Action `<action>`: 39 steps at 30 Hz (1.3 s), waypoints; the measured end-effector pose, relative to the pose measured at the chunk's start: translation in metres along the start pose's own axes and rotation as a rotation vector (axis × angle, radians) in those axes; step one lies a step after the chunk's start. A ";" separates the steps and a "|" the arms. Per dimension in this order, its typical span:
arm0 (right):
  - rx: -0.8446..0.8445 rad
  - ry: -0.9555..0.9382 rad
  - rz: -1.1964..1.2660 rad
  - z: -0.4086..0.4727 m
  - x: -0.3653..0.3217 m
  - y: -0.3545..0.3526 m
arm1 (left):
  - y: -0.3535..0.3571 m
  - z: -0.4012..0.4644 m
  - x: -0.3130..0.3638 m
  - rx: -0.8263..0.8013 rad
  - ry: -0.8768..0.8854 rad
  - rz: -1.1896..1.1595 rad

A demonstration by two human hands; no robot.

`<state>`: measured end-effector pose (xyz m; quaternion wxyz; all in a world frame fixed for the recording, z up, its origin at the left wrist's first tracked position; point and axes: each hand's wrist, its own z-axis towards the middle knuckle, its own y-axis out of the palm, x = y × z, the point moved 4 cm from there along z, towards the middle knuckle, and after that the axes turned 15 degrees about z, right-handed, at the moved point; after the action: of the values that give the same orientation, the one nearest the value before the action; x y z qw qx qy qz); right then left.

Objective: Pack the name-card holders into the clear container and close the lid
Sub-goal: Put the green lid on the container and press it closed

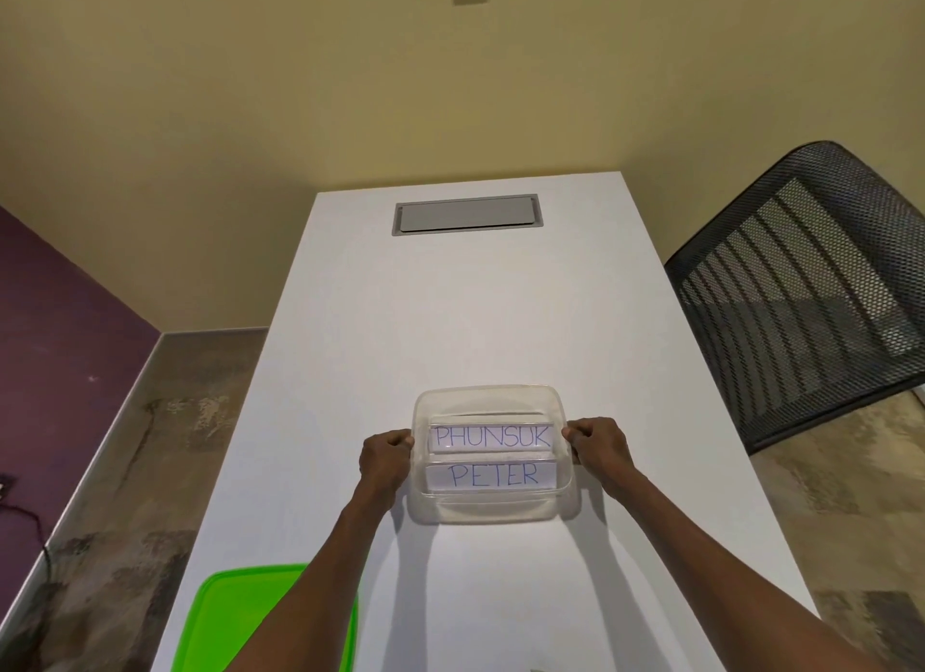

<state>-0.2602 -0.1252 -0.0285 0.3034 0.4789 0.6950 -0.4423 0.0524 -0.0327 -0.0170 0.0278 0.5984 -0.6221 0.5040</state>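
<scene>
Green lid [240, 621]: lies flat at the table's near left edge, partly under the left forearm, apart from the container.
Left hand [385, 458]: fingers curled, gripping the container's left rim.
Right hand [598, 446]: fingers curled, gripping the right rim.
Clear container [493, 509]: open, on the white table [450, 321], long axis left to right.
PETER holder [490, 475]: inside, nearer, lengthwise left-right, lettering upright to the viewer.
PHUNSUK holder [492, 437]: just behind it, parallel.
Far: grey hatch [466, 214]; mesh chair [811, 291] at right.
</scene>
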 end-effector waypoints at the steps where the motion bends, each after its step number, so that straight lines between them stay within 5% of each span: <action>1: -0.001 0.000 -0.005 0.001 0.000 0.000 | 0.000 0.001 0.000 -0.002 0.005 0.006; 18: 0.048 0.031 0.007 0.000 -0.004 0.002 | -0.003 0.005 -0.004 -0.094 0.004 -0.053; 26: 0.268 -0.245 0.061 -0.036 -0.050 0.015 | -0.046 0.001 -0.037 0.019 -0.012 -0.187; 31: 0.190 -0.500 0.070 -0.077 -0.086 0.055 | -0.087 -0.005 -0.073 0.121 -0.035 -0.212; 39: -0.157 -0.553 -0.012 -0.141 -0.084 0.151 | -0.152 -0.028 -0.149 0.370 -0.040 0.100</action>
<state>-0.0887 -0.0086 0.0532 0.5151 0.3106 0.6209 -0.5027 0.1960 0.1264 -0.0080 -0.1201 0.5717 -0.5483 0.5984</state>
